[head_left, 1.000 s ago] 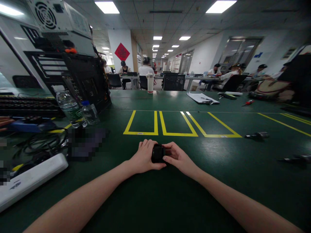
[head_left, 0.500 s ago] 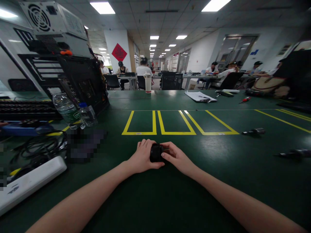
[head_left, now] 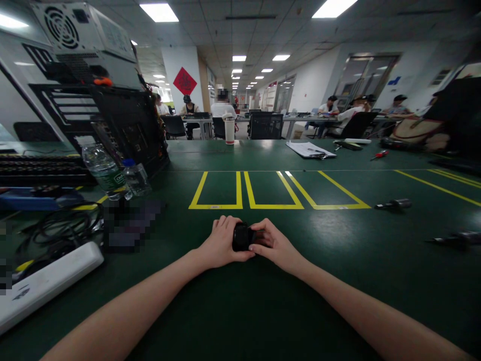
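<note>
A small black rounded object sits between my two hands, low over the green table. I cannot make out its kind. My left hand is closed around its left side, thumb along the near edge and fingers over the far side. From the right, the thumb and fingers of my right hand pinch a dark part at the object's right edge. The space under the right fingers is shadowed, and the object's underside is hidden.
Yellow tape outlines lie beyond my hands. Two dark screwdriver-like tools rest to the right. At left are a white power strip, cables, bottles and an open computer case. A clipboard and a cup stand farther back.
My right thumb has shifted slightly down, and the right fingers have opened a little around a dark part at the object's right edge. The left hand stays in place.
</note>
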`<action>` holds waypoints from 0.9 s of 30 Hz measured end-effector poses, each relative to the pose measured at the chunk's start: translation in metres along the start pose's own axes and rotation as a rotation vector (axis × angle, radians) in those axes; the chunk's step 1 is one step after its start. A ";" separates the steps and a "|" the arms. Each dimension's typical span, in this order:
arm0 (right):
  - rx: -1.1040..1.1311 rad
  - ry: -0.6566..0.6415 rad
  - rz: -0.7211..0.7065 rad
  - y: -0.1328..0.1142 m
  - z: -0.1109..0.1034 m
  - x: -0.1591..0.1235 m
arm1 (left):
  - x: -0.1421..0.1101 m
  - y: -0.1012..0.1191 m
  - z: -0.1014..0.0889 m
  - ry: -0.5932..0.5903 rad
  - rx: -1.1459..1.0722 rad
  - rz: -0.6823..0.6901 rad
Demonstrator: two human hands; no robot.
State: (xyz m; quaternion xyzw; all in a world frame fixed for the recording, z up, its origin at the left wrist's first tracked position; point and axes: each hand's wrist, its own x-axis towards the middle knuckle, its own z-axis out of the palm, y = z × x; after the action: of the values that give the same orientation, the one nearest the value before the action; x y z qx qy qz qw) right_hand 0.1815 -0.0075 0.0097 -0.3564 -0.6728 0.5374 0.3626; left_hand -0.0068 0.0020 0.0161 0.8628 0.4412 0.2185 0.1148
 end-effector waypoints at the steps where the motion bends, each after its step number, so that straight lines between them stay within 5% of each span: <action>1: -0.007 0.001 -0.009 -0.001 0.000 0.000 | 0.000 0.000 0.000 0.000 -0.001 -0.003; 6: -0.192 0.011 -0.059 -0.005 0.001 -0.002 | 0.001 0.002 -0.004 -0.035 -0.040 -0.020; 16: -0.526 0.066 0.089 -0.007 -0.022 -0.007 | 0.003 0.000 -0.005 -0.062 -0.146 -0.223; 27: -0.611 0.057 0.035 -0.003 -0.026 -0.007 | 0.004 -0.005 -0.004 -0.073 -0.151 -0.169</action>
State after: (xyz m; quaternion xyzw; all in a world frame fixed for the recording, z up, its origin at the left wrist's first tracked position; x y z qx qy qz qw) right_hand 0.2071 -0.0019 0.0161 -0.4755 -0.7865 0.3063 0.2479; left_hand -0.0106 0.0086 0.0188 0.8188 0.4901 0.2092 0.2134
